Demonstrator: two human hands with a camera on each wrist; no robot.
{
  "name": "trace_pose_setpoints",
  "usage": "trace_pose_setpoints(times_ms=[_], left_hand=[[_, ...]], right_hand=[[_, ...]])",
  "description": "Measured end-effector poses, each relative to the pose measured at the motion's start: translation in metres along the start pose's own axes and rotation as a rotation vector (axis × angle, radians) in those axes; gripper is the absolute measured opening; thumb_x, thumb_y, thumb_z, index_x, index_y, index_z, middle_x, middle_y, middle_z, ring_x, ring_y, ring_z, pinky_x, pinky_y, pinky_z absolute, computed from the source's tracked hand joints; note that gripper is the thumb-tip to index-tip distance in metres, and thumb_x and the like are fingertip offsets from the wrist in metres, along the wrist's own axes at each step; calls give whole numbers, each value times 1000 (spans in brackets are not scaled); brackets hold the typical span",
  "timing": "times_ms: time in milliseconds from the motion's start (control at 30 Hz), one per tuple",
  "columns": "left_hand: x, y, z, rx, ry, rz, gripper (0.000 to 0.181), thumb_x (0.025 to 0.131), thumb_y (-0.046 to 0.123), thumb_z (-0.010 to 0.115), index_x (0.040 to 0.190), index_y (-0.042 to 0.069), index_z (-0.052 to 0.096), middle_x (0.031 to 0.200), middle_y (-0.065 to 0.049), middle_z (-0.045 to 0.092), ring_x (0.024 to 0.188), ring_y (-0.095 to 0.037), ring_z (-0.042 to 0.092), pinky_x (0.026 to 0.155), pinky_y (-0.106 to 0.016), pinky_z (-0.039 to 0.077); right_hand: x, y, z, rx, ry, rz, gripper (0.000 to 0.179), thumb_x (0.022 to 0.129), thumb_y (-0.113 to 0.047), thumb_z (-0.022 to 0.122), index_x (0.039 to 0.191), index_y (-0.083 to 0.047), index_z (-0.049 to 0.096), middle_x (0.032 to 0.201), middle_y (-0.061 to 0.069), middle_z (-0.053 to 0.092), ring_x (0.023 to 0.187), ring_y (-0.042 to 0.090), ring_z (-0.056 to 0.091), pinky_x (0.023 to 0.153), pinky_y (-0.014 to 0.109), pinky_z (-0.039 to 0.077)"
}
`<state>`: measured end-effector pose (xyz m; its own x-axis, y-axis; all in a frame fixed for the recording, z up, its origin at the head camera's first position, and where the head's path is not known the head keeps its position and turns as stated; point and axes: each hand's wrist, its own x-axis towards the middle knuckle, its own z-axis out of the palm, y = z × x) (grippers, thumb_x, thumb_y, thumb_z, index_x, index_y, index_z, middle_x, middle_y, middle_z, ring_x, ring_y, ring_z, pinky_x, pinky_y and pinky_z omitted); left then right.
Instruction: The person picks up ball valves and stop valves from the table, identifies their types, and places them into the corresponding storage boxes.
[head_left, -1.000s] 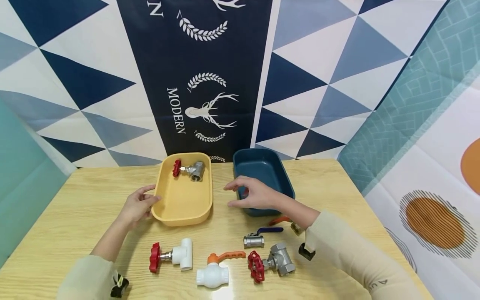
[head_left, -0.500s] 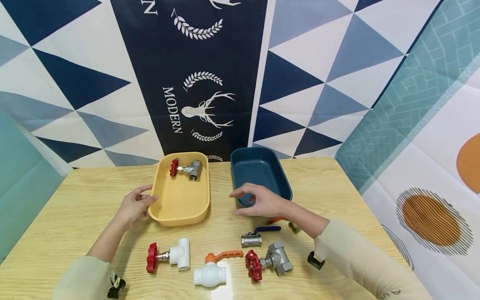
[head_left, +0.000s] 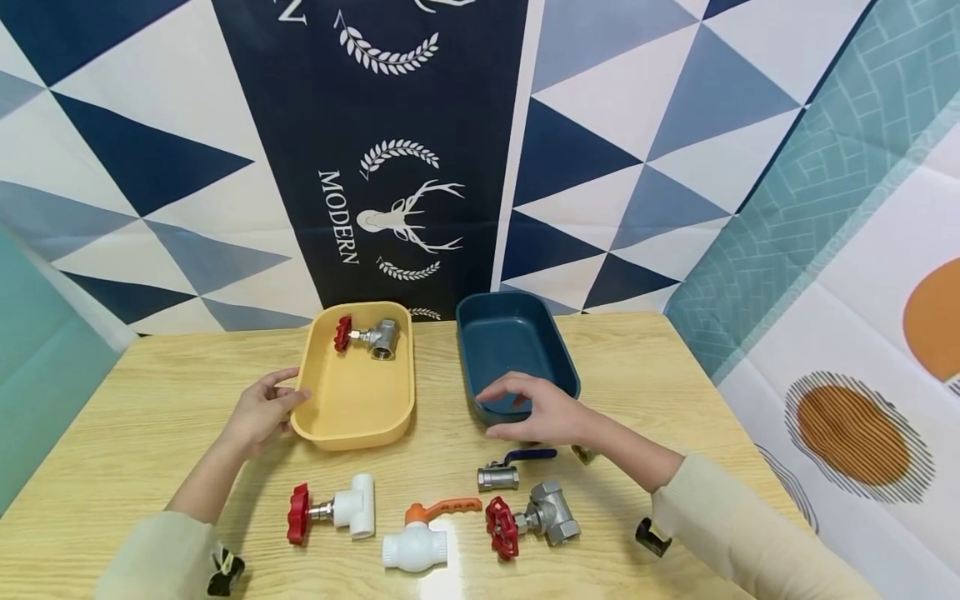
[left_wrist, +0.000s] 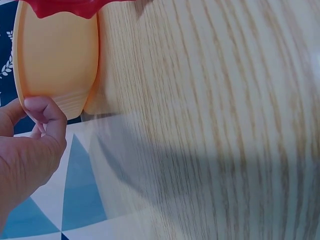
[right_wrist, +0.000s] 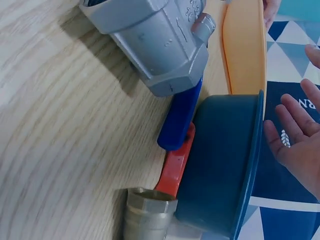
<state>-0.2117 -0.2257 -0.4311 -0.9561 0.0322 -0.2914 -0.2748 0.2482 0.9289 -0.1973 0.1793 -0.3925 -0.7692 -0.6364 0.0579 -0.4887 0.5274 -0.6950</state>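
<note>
My left hand (head_left: 258,412) pinches the left rim of the yellow tray (head_left: 348,408), thumb inside the wall. A metal valve with a red handwheel (head_left: 380,337) lies in that tray's far end. My right hand (head_left: 546,412) is over the near end of the dark blue tray (head_left: 510,337), fingers spread and loosely bent, holding nothing. Close to that hand's near side lies a small metal ball valve with a blue lever (head_left: 498,477). A brass-coloured valve with a red lever (right_wrist: 150,215) shows beside the blue tray in the right wrist view; the right arm mostly covers it in the head view.
Along the table's front lie a white plastic valve with a red handwheel (head_left: 352,506), a white ball valve with an orange lever (head_left: 415,550) and a bigger metal valve with a red handwheel (head_left: 553,510). A patterned cloth wall (head_left: 420,108) stands behind both trays.
The right hand has shifted right and slightly nearer over the blue tray's near end. The left hand keeps its pinch on the yellow tray. The head view has drifted a little.
</note>
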Motion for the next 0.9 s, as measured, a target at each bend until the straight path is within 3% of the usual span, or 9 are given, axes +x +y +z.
trace_pose_setpoints(times_ms=[367, 633, 900], left_hand=[[-1, 0, 0, 6, -9, -8, 64, 94, 19, 56, 146, 2, 23, 97, -2, 50, 74, -6, 56, 61, -20, 52], [-2, 2, 0, 16, -13, -3, 64, 94, 20, 56, 146, 1, 23, 95, 2, 52, 74, -6, 58, 62, -20, 52], [-1, 1, 0, 11, -28, 13, 67, 93, 20, 56, 146, -1, 21, 92, 5, 53, 75, -6, 59, 64, -21, 54]], right_hand=[[-16, -5, -8, 0, -23, -18, 42, 82, -35, 72, 118, -15, 62, 118, -4, 59, 105, 18, 53, 83, 38, 50], [-31, -3, -3, 61, -19, -19, 39, 80, -34, 73, 116, -21, 63, 115, -1, 61, 104, 20, 55, 82, 38, 52], [-50, -1, 1, 125, -51, -8, 42, 82, -30, 73, 117, -11, 62, 113, 6, 62, 99, 15, 58, 84, 36, 51]])
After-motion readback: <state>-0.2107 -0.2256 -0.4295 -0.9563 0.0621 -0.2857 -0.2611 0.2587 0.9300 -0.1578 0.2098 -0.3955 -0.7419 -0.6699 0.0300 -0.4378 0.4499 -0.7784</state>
